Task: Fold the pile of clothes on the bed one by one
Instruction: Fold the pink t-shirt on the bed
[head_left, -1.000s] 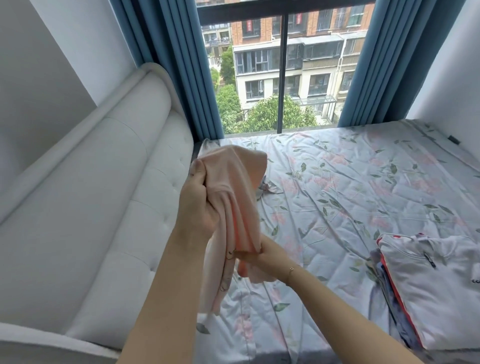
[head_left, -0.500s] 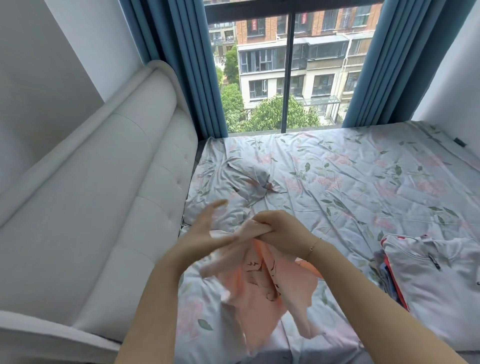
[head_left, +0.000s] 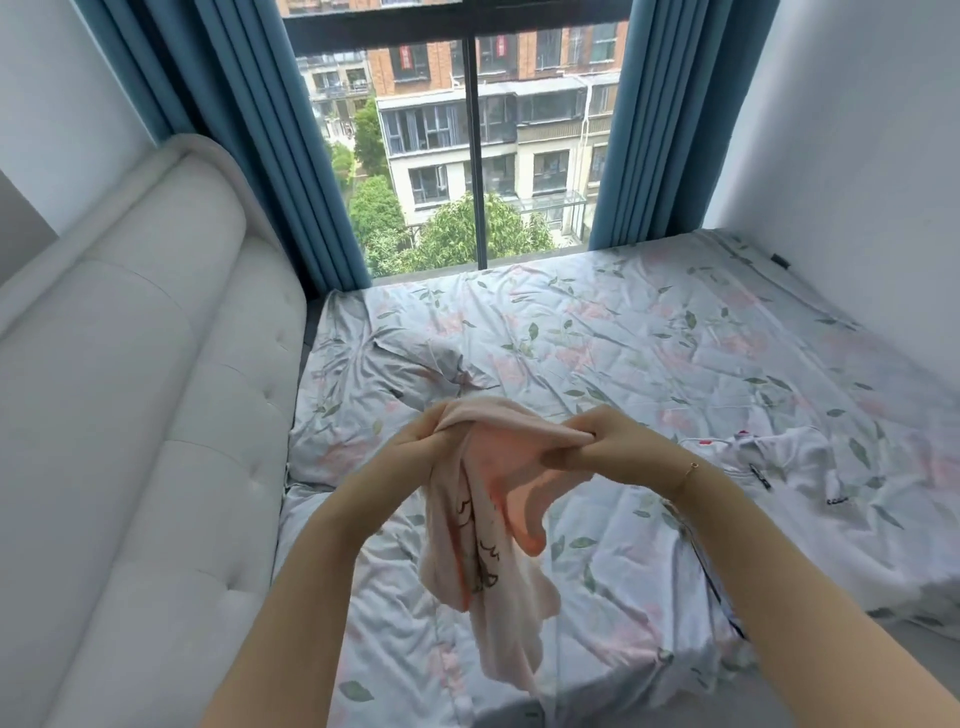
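Holding a small pale pink knit garment with a black line drawing on it (head_left: 483, 540), the person has both hands raised over the floral-print bed sheet (head_left: 649, 353) in the head view, the only view there is. The left hand (head_left: 423, 441) has its fingers curled tight round a bunched part of the top edge, and the right hand (head_left: 597, 447) pinches that same edge between thumb and curled fingers; a short span of cloth is stretched between the two sets of fingers. Below the fingers the garment hangs free in loose, twisted folds, clear of the sheet as far as can be told. Which part of it each hand holds, shoulder or hem, cannot be told.

It looks light, thin and very limp, so it should sag and twist wherever it is not held; it seems neither slippery nor fragile. The best hold is probably at two matching corners or seams of the top edge, the hands drawn apart until the cloth hangs flat before it is laid down.

Beyond and to the right of the right-hand fingers lies a white garment with red trim and a dark zip (head_left: 769, 462) on the bed
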